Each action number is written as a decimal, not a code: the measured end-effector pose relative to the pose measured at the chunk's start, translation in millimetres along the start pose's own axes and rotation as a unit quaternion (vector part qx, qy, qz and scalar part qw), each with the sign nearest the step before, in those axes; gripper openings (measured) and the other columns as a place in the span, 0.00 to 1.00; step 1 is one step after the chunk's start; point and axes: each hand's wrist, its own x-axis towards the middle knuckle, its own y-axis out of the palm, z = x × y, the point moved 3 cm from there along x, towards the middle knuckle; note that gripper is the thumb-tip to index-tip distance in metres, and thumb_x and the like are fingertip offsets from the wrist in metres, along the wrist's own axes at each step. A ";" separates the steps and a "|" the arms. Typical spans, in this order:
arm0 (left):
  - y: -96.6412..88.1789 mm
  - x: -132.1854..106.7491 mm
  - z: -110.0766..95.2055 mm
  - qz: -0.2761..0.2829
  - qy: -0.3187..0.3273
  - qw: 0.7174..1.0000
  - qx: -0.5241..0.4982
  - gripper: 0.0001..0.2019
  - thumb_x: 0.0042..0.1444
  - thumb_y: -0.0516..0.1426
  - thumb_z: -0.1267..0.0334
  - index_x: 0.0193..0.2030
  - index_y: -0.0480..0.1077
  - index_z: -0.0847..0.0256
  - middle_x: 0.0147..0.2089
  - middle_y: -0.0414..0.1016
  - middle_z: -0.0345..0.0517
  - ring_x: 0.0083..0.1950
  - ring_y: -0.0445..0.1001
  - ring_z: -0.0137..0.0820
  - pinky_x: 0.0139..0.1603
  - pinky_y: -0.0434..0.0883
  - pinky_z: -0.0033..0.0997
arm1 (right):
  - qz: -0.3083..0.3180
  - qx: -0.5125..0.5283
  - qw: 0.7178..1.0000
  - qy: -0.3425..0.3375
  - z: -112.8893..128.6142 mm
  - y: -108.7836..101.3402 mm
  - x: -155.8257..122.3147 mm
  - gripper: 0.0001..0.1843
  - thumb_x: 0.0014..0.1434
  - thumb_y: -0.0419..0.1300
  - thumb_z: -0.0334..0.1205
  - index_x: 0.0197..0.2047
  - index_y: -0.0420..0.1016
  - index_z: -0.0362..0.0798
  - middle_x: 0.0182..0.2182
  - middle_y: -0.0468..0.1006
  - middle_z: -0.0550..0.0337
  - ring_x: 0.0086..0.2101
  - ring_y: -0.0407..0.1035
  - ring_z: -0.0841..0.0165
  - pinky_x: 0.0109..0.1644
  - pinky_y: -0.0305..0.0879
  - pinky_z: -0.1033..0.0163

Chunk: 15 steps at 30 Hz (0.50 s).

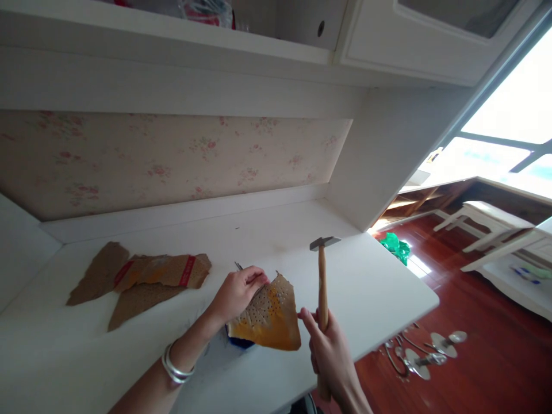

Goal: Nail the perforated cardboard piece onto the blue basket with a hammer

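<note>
My right hand (330, 351) is wrapped round the wooden handle of a hammer (322, 282), which stands upright with its metal head at the top. A torn piece of brown paper (276, 330), stained orange and dotted with small holes, lies just left of that hand. My left hand (241, 290) rests over the paper's upper left edge, its fingers curled together; what they pinch is hidden. The tip of a thin metal piece (238, 265) shows behind this hand. Under the paper, part of a dark blue object (241, 343) peeks out.
Torn brown cardboard pieces (146, 287) with red tape lie at the left on the white tabletop (366, 282). A shelf (172, 34) overhangs the back. Beyond the table's right edge, a metal lamp fixture (418, 356) and a green bag (395, 248) are on the floor.
</note>
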 end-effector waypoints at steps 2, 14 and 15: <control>0.6 -1.4 -0.1 0.000 0.003 1.000 -0.001 0.11 0.64 0.55 0.53 0.37 0.73 0.56 0.40 0.83 0.41 0.43 0.80 0.33 0.46 0.72 0.27 | 0.034 0.006 0.999 0.014 -0.2 7.3 8.1 0.23 0.57 0.61 0.62 0.36 0.65 0.50 0.11 0.56 0.79 0.09 0.51 0.75 0.10 0.48 0.72; 1.1 -6.3 0.3 -0.003 -0.013 1.000 0.006 0.13 0.65 0.53 0.52 0.38 0.73 0.56 0.41 0.83 0.44 0.44 0.81 0.34 0.48 0.74 0.30 | -0.014 0.041 0.998 -0.055 -2.9 32.2 20.6 0.16 0.55 0.65 0.52 0.31 0.66 0.50 0.26 0.68 0.66 0.27 0.64 0.68 0.29 0.65 0.65; 0.8 -6.1 -0.1 -0.002 -0.016 1.000 0.006 0.13 0.64 0.53 0.52 0.38 0.73 0.57 0.41 0.83 0.44 0.44 0.81 0.35 0.48 0.74 0.31 | -0.021 0.043 0.997 -0.061 -2.5 31.4 19.7 0.16 0.55 0.65 0.51 0.31 0.67 0.50 0.28 0.68 0.66 0.28 0.65 0.68 0.30 0.65 0.65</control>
